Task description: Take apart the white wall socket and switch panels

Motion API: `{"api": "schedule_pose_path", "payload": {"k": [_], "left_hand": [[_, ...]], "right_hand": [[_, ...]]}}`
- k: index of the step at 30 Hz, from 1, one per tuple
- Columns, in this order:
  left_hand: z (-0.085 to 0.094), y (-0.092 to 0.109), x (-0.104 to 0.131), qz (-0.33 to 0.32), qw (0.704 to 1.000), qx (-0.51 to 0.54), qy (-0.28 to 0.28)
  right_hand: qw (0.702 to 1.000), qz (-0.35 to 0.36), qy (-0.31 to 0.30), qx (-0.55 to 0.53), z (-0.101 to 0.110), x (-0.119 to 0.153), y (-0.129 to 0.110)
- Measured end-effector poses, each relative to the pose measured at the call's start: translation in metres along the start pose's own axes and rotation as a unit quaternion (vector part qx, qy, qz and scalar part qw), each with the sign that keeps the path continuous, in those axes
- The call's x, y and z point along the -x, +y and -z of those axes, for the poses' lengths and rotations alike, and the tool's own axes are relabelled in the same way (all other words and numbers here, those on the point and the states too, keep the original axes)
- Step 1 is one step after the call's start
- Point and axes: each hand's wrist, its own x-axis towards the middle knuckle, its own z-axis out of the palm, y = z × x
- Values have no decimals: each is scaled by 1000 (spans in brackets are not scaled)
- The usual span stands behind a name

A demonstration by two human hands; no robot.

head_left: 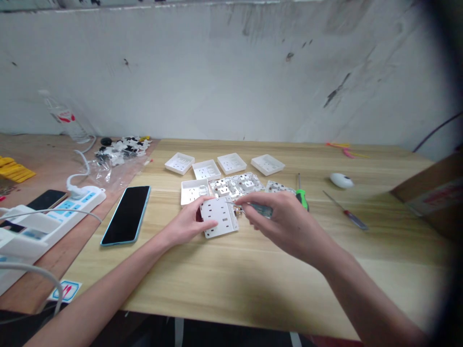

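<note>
My left hand (191, 221) grips the left edge of a white socket plate (220, 222) with small slots, tilted up above the table. My right hand (275, 214) is closed round the clear handle of a screwdriver (261, 209), and its thin shaft reaches to the plate's upper right part. Whether the tip touches the plate I cannot tell. Just behind the hands lie socket inner parts with metal contacts (237, 185). A white socket cover (195, 191) stands beside them. Several more covers, one of them a white cover (267, 164), lie farther back.
A green-handled screwdriver (301, 198) and a red-and-clear one (356, 220) lie on the right, near a white mouse (341, 180). On the left are a phone (126, 215), a power strip (81, 202) with cables, a bag of small parts (123, 152) and a bottle (67, 118). A box (430, 197) stands far right.
</note>
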Motion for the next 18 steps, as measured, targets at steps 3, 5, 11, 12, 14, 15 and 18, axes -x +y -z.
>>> {"api": "schedule_pose_path", "payload": {"k": [3, 5, 11, 12, 14, 15, 18], "left_hand": [[4, 0, 1, -4, 999, -37, 11], [7, 1, 1, -5, 998, -57, 12], [9, 13, 6, -86, 970, -223, 40], [8, 16, 8, -126, 950, -280, 48], [7, 20, 12, -218, 893, -392, 42], [6, 22, 15, -261, 858, -442, 27], [3, 22, 24, -339, 749, -567, -46]], "right_hand": [[999, 31, 40, 10, -13, 41, 30], [998, 43, 32, 24, -26, 67, 47], [991, 69, 6, 114, -41, 93, 74], [988, 75, 2, 134, -39, 92, 76], [982, 90, -11, 168, -36, 88, 80], [979, 98, -16, 179, -34, 86, 81], [976, 107, -19, 189, -30, 82, 82]]}}
